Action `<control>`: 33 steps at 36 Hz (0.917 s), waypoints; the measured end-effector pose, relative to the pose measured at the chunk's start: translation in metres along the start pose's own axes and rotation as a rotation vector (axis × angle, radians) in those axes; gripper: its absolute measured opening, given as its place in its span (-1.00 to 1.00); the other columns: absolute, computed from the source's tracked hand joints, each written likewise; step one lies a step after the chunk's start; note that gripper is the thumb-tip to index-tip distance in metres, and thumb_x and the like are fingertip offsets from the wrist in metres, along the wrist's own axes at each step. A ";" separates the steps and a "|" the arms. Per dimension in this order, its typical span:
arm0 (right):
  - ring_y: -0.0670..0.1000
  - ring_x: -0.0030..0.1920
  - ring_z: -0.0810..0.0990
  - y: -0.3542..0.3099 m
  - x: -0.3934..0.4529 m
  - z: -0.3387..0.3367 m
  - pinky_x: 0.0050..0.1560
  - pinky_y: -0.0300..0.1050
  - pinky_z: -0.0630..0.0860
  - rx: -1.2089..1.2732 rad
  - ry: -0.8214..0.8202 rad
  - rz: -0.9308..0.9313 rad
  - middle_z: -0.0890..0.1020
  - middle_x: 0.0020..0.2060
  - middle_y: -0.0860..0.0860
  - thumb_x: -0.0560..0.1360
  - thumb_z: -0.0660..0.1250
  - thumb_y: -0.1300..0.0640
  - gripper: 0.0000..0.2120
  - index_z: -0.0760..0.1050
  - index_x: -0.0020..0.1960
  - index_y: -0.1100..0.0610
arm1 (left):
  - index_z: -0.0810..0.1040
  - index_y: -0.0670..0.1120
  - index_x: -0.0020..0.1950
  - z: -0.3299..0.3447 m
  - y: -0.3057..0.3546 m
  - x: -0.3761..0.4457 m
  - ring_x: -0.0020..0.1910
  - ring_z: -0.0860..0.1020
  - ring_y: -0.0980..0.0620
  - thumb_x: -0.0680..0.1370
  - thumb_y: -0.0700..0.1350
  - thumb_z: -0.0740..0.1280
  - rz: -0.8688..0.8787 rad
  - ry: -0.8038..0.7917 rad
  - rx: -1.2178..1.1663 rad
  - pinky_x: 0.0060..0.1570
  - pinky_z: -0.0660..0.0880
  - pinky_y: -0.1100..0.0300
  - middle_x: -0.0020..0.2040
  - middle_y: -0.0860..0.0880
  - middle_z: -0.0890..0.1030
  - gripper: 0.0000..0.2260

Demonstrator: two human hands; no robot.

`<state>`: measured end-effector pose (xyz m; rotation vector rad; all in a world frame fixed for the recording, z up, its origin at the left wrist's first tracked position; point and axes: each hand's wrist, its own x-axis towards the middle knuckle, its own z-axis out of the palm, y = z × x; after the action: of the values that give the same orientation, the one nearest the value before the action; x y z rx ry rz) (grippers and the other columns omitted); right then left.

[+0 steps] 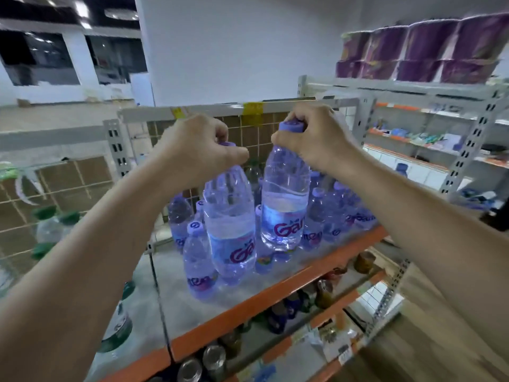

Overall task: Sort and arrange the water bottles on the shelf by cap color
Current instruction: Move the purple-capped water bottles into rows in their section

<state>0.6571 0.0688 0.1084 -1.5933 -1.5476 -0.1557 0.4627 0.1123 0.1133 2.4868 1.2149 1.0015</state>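
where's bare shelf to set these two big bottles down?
Both hands, left hand and right hand, grip large purple-cap bottles by the neck. Free patch: front-left of the shelf board, between the divider rod, the orange front edge and the small purple-cap bottles. Behind and right of them it is crowded.

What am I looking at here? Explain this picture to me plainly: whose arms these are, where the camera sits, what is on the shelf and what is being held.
There is no machine here, just a person. The single picture comes from a wide-angle camera worn on the head, looking forward and down, so the arms reach in from the bottom corners.

The left hand grips one large water bottle by its purple cap. The right hand grips a second large bottle the same way; that one looks lifted.

Beneath them is a shelf with an orange front edge, holding smaller purple-capped bottles. Green-capped bottles stand further left, and purple packages sit on a neighbouring rack.
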 end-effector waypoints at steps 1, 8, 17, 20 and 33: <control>-0.10 -0.39 0.36 0.009 0.001 -0.002 -0.30 -0.15 0.33 0.013 0.008 0.024 0.41 -0.49 -0.12 0.29 0.40 -0.10 -0.72 0.45 -0.35 0.09 | 0.32 -0.10 -0.45 0.009 0.006 0.006 -0.54 0.26 0.03 0.30 0.11 0.35 0.015 -0.010 -0.009 -0.45 0.22 0.23 -0.64 0.06 0.28 -0.65; -0.22 -0.48 0.37 0.069 0.016 -0.030 -0.39 -0.31 0.29 -0.015 0.090 0.111 0.40 -0.57 -0.15 0.24 0.42 -0.05 -0.72 0.39 -0.47 0.05 | 0.36 -0.11 -0.43 0.066 0.045 0.051 -0.51 0.29 0.05 0.37 0.04 0.38 0.105 -0.060 -0.065 -0.46 0.22 0.22 -0.55 0.04 0.30 -0.69; -0.11 -0.40 0.29 0.144 0.045 -0.073 -0.38 -0.19 0.23 -0.109 0.121 0.199 0.35 -0.56 -0.11 0.31 0.48 0.06 -0.68 0.40 -0.48 0.10 | 0.36 -0.09 -0.44 0.125 0.099 0.117 -0.48 0.32 0.04 0.37 0.01 0.37 0.221 -0.146 -0.188 -0.43 0.25 0.22 -0.54 0.03 0.35 -0.71; 0.00 -0.31 0.38 0.164 0.058 -0.089 -0.28 -0.14 0.31 -0.166 0.160 0.216 0.46 -0.41 0.07 0.31 0.46 0.01 -0.71 0.55 -0.28 0.26 | 0.36 -0.09 -0.44 0.140 0.118 0.137 -0.47 0.32 0.04 0.38 0.03 0.37 0.235 -0.135 -0.198 -0.43 0.24 0.20 -0.52 0.03 0.36 -0.69; -0.08 -0.31 0.38 0.287 0.139 -0.151 -0.27 -0.18 0.30 -0.161 0.271 0.195 0.42 -0.40 -0.14 0.29 0.42 -0.10 -0.77 0.50 -0.29 0.05 | 0.53 -0.10 -0.24 0.215 0.190 0.235 -0.41 0.37 0.06 0.43 0.04 0.34 0.189 0.102 -0.157 -0.46 0.23 0.26 -0.40 0.00 0.45 -0.79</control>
<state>1.0037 0.1234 0.1470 -1.7584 -1.1895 -0.3798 0.8230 0.1920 0.1512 2.4884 0.9003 1.2326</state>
